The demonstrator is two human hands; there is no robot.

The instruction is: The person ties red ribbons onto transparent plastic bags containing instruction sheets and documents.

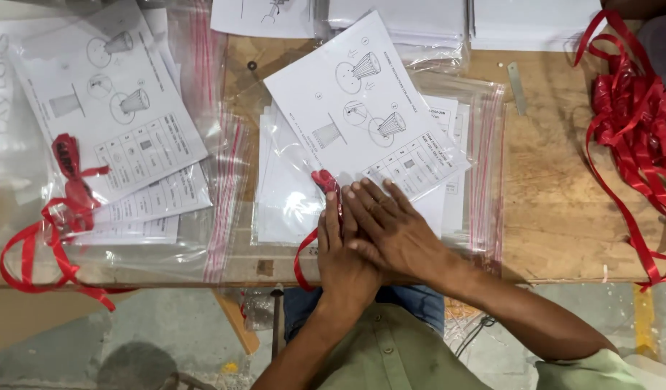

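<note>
A white instruction sheet point(362, 108) with line drawings lies tilted on a stack of clear zip bags point(485, 144) with red seal strips, at the middle of the wooden table point(557, 195). A red ribbon point(324, 179) lies at the sheet's lower corner, and its tail loops over the table's front edge. My left hand point(338, 263) lies flat on the bag, fingers beside the ribbon. My right hand point(394, 231) is laid across my left hand, fingers spread onto the sheet's lower edge. Both hands press down and grip nothing.
At the left is a pile of bagged sheets point(109, 108) with a red ribbon point(66, 162) trailing off the edge. A tangle of red ribbon point(633, 123) fills the right side. Stacks of white paper point(398, 22) line the far edge, near a small metal strip point(517, 87).
</note>
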